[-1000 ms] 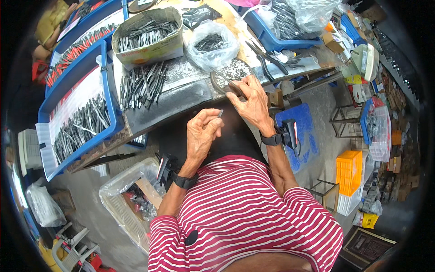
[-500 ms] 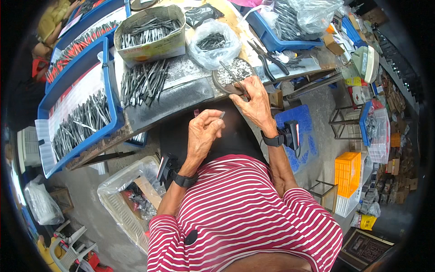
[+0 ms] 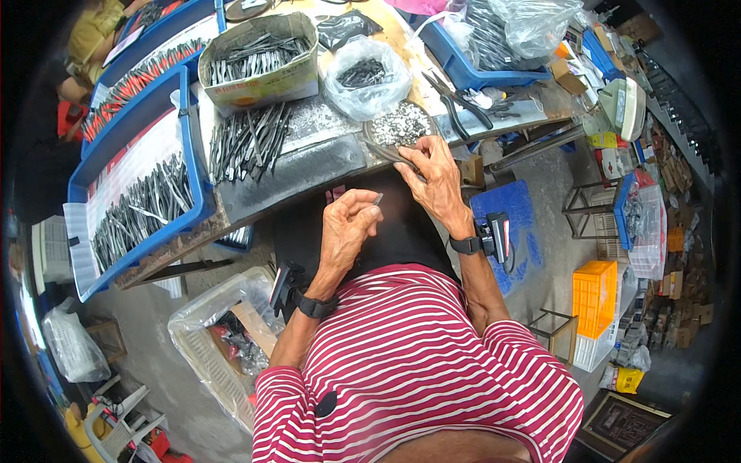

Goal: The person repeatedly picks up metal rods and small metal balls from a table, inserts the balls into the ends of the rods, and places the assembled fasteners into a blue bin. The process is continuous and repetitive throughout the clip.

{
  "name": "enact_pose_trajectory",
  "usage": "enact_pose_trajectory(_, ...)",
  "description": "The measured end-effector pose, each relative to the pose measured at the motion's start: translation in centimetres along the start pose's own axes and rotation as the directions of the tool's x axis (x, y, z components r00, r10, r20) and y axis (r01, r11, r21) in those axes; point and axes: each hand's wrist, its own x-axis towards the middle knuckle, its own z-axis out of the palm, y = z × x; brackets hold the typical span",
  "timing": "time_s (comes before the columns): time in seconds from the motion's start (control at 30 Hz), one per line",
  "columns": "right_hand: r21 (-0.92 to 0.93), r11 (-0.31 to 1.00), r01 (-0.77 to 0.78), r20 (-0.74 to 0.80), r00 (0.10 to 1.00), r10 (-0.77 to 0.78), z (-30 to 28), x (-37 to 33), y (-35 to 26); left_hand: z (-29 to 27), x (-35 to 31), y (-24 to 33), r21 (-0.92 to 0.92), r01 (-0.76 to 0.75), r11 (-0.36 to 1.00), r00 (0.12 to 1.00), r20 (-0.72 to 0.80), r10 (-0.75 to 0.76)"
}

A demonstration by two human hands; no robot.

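In front of my lap, my left hand (image 3: 349, 224) is closed in a pinch on a small greyish piece (image 3: 378, 198), too small to name. Farther right, my right hand (image 3: 434, 179) grips a slender dark tweezers-like tool (image 3: 386, 153). Its free end points left, over the near rim of a round dish (image 3: 431, 123) full of small white pieces. The dish sits at the bench's front edge. Just beyond it stands a clear plastic bag (image 3: 395, 91) holding small dark parts. Black-handled pliers (image 3: 455, 109) lie to the right of the dish.
On the bench (image 3: 297, 176) are a pile of dark strips (image 3: 251, 143), a cardboard box (image 3: 266, 94) of similar strips and blue trays (image 3: 199, 166). A lined crate (image 3: 185, 328) stands on the floor at left. A co-worker's sleeve (image 3: 91, 31) shows at the far left.
The tool in my right hand has swung from pointing up over the dish to lying lower, along its near rim. My left hand has barely moved. The view has shifted slightly.
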Motion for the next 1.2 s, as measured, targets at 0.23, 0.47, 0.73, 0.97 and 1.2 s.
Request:
enact_pose_trajectory(0.23, 0.086, 0.996, 0.004, -0.02, 1.0, -0.002, 0.0, -0.1, 0.4, -0.1, -0.2, 0.2, -0.018, 0.037, 0.999, 0.999, -0.018, -0.038)
enact_pose_trajectory(0.47, 0.286, 0.95, -0.126, 0.002, 0.991, 0.131, 0.2, 0.0, 0.6, 0.0, -0.2, 1.2, -0.059, 0.03, 0.998, 0.999, -0.018, -0.031)
enact_pose_trajectory(0.73, 0.22, 0.967, -0.125, 0.023, 0.992, 0.123, -0.2, 0.3, 0.5, 0.7, 0.9, 2.3, -0.152, 0.026, 0.988, 1.0, 0.003, -0.026)
enact_pose_trajectory(0.97, 0.415, 0.841, -0.347, -0.005, 0.924, 0.383, 0.5, 0.4, 0.5, 1.0, 1.5, 2.6, -0.205, -0.005, 0.979, 1.0, -0.025, 0.0)
enact_pose_trajectory(1.2, 0.64, 0.626, -0.446, 0.096, 0.854, 0.511, -0.5, 0.6, 0.3, 1.2, 1.4, 2.6, -0.202, -0.008, 0.979, 1.0, -0.029, 0.002)
